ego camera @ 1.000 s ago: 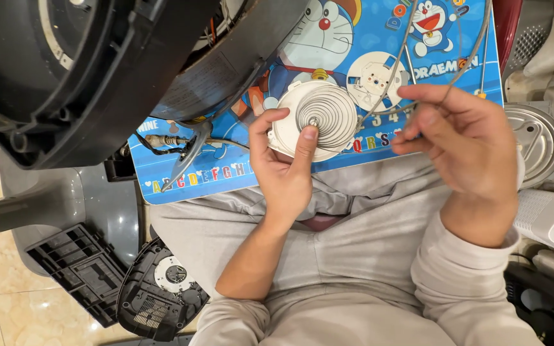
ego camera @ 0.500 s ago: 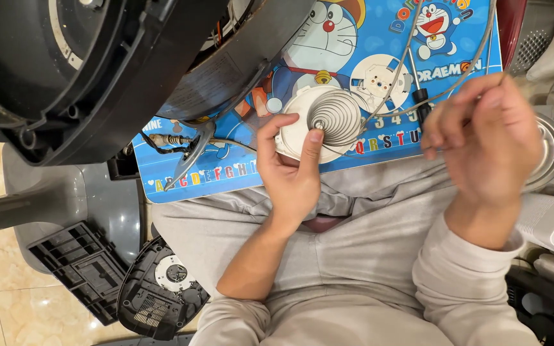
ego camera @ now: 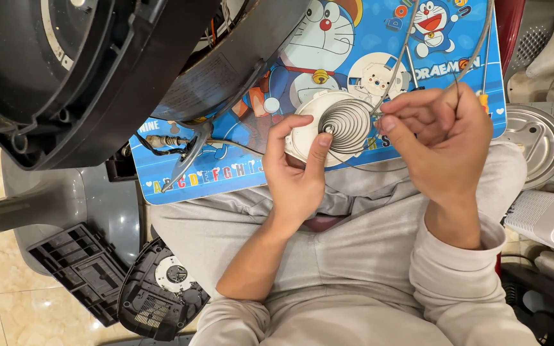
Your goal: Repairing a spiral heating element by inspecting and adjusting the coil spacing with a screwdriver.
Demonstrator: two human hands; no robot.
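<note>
Since the earlier frame the right hand (ego camera: 440, 138) has come back in from the right and now pinches the loose outer end of the spiral spring (ego camera: 347, 122). The left hand (ego camera: 299, 170) is clamped on the white round housing (ego camera: 306, 138), over the near edge of the blue cartoon board (ego camera: 226, 173). If the pinch slips, the wound spring could jump out and uncoil.
</note>
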